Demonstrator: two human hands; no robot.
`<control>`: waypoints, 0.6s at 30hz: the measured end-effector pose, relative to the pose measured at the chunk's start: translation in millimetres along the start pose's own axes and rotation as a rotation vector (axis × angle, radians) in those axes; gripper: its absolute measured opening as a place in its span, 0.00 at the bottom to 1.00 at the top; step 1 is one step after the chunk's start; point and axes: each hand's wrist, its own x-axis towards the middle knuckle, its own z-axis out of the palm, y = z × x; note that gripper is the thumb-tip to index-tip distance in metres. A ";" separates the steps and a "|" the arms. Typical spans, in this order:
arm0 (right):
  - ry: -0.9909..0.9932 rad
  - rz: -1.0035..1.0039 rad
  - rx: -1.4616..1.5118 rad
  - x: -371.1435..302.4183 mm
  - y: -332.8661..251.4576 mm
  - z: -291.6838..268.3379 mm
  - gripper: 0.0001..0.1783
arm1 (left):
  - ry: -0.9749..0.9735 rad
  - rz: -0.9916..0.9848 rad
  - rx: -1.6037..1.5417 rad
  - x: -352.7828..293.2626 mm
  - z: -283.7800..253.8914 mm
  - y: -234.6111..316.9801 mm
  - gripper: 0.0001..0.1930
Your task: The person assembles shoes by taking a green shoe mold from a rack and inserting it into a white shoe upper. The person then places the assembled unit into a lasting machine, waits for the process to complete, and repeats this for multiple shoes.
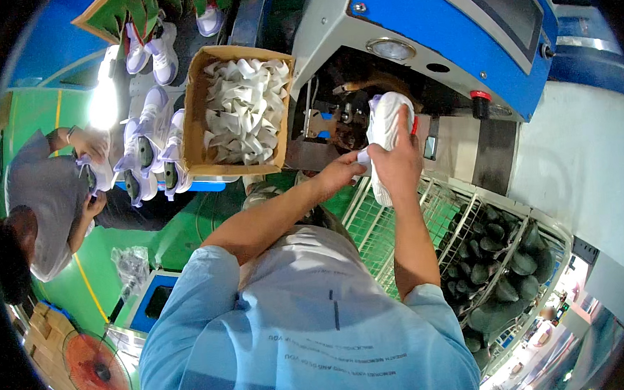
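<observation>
My right hand [400, 167] grips a white shoe [389, 119] from the near side, with its pale sole turned up and its length pointing away from me. My left hand [343, 173] reaches in from the left, fingertips pinched on a small white piece [363, 158] at the shoe's left side. Whether this piece is part of the shoe or a loose strip, I cannot tell. The shoe is held up in front of the dark opening of a blue and grey machine [415, 10]. Metal parts [348, 113] show inside that opening, left of the shoe.
A cardboard box [192, 124] of curled white strips stands left of the machine. Beyond it, several white and lilac shoes [163, 54] line a conveyor. A co-worker's hand [91, 144] touches a shoe at far left. Dark foot-shaped forms fill a wire cart [471, 221] at right.
</observation>
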 end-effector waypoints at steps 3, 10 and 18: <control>-0.019 -0.078 -0.117 8.1 -11.0 21.2 0.58 | 0.019 -0.072 -0.117 11.4 -10.0 -16.2 0.26; 0.132 -0.100 -0.128 20.6 -3.2 40.6 0.56 | 0.201 -0.026 0.055 -35.6 -39.8 -0.5 0.17; 0.381 -0.197 -0.131 8.6 18.3 57.4 0.53 | 0.323 -0.084 0.395 -114.4 -34.8 29.7 0.20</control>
